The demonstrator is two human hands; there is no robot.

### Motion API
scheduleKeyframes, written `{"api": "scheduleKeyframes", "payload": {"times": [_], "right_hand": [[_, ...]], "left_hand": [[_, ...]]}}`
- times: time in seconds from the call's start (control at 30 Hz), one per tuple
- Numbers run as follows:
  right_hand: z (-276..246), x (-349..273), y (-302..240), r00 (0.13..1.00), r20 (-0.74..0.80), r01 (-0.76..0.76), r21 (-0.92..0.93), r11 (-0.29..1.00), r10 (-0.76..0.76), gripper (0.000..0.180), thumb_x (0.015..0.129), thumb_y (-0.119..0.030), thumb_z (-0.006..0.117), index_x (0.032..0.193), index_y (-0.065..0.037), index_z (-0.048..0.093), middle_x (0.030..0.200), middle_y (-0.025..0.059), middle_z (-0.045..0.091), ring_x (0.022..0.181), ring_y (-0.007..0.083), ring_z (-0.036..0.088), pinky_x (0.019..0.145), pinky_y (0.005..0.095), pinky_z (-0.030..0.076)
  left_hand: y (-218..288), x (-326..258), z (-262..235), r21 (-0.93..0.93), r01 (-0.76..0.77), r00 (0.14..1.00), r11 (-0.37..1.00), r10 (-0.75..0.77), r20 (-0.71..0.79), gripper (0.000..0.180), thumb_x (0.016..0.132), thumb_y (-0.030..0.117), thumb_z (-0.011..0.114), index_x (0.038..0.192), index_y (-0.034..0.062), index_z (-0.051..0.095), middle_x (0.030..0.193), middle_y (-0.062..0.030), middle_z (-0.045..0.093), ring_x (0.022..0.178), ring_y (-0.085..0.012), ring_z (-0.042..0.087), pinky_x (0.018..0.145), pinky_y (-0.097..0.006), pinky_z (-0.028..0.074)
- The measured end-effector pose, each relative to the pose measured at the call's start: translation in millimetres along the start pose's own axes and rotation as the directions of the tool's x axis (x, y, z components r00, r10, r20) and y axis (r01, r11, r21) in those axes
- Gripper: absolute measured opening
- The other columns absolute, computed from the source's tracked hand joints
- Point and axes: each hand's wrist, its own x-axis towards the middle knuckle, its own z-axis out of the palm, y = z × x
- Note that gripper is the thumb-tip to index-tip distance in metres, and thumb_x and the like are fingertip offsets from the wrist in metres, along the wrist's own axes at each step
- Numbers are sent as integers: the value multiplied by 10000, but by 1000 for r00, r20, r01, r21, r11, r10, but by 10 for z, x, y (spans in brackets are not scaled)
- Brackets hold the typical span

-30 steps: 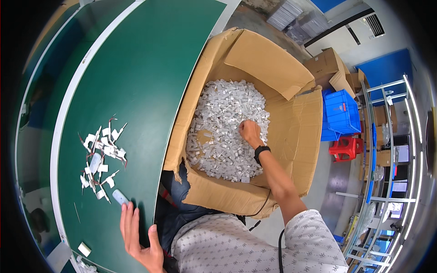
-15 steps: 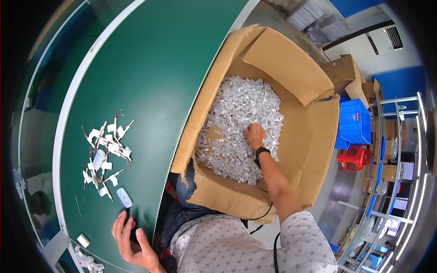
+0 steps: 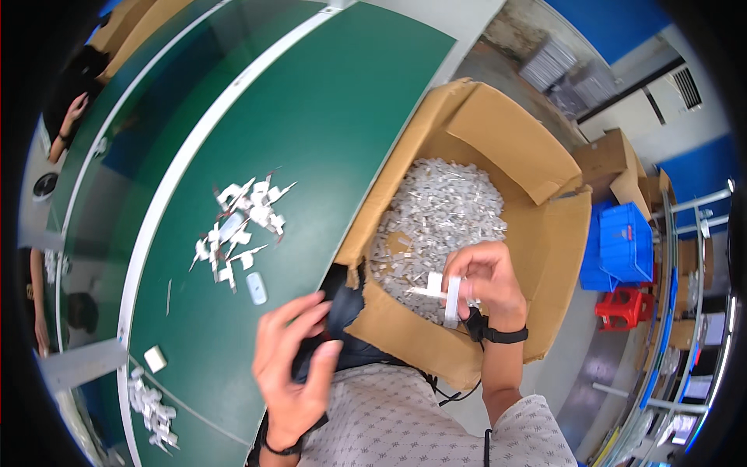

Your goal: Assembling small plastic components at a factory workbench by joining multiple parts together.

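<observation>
My right hand (image 3: 489, 279) is raised over the near side of a large cardboard box (image 3: 372, 307), its fingers closed on small white plastic pieces (image 3: 452, 299). One piece is a narrow upright strip; beside it a flat tab with a thin stem sticks out to the left. Below lies a heap of similar white pieces (image 3: 447, 202) inside the box. My left hand (image 3: 292, 362) hovers at the table edge, fingers apart, holding nothing. Nearest to it on the table is a pale blue rounded-oblong piece (image 3: 256, 288). Past that lies a loose pile of white parts with thin dark red wires (image 3: 261, 214).
The green table (image 3: 327, 117) has a pale metal rail along its far left side. A white block (image 3: 155, 359) and a cluster of white parts (image 3: 154, 409) lie at lower left. Blue crates (image 3: 625, 241) and a red stool (image 3: 624, 309) stand right. Another person's hand (image 3: 76, 107) shows upper left.
My right hand has come up out of the heap toward me, with white pieces in its fingers. My left hand has moved right toward the box. The whole view has shifted.
</observation>
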Motion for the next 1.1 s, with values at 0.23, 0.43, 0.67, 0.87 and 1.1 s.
{"api": "scheduleKeyframes", "payload": {"times": [0.23,0.43,0.67,0.87,1.1], "right_hand": [[733,226,-119,885,453,218,-198,956,-108,123,805,27,765,918,50,722,835,104,733,588,126,685,566,234,502],[989,127,-96,960,279,1,15,1000,-5,435,806,-24,789,1215,54,661,1001,175,739,636,116,671,611,243,532],[1250,92,171,829,280,559,-415,718,-483,522,735,-33,878,1215,13,676,1048,135,734,698,128,677,597,242,551],[1304,129,197,778,258,620,-463,634,-573,279,765,-50,853,1025,-14,759,946,100,732,673,144,700,552,242,545],[1263,78,187,749,283,658,-426,621,-599,290,727,-74,885,1002,-61,795,909,76,726,688,144,706,569,234,530]], "left_hand": [[72,13,-142,-352,137,969,926,-51,243,297,864,16,710,1147,-56,664,1151,-184,679,1004,-259,674,900,-346,533],[-46,-100,-248,-326,29,975,945,45,216,112,846,-44,751,949,-67,713,903,-135,698,811,-183,649,777,-298,516],[-185,-137,-108,-452,58,993,890,-98,-66,126,830,-67,751,950,-30,748,885,-114,721,766,-154,634,707,-268,501],[-251,-84,-68,-153,-179,979,972,161,-124,134,791,17,806,889,-33,729,843,-112,693,773,-224,607,704,-310,471],[-310,-121,-23,-136,-304,946,943,282,-162,117,737,-61,768,843,-21,741,800,-99,705,715,-235,640,647,-317,504]]}}
